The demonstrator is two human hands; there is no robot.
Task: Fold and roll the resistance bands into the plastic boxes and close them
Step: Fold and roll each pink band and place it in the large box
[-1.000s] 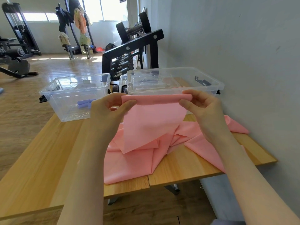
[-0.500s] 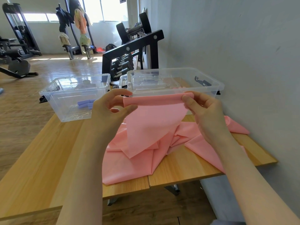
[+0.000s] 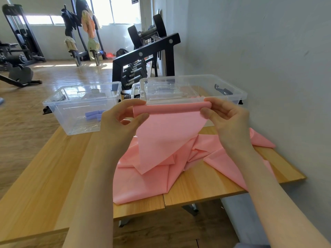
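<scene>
A long pink resistance band [image 3: 166,138] lies crumpled on the wooden table [image 3: 44,178], its upper end lifted and rolled into a thin tube. My left hand [image 3: 121,122] pinches the tube's left end between thumb and fingers. My right hand [image 3: 227,119] pinches its right end. The loose part hangs down from the roll to the heap below. Behind stand two clear plastic boxes: the left box [image 3: 59,108] is open and holds purple rolls [image 3: 93,114]; the right box [image 3: 238,94] holds clear lids stacked inside.
A grey wall [image 3: 268,68] runs close along the table's right side. A black dumbbell rack [image 3: 146,56] stands behind the boxes. Gym machines stand far back on the wood floor. The table's left half is bare wood.
The top edge of the band has been rolled up further into a tighter tube between both hands, and the hanging part has shortened slightly.
</scene>
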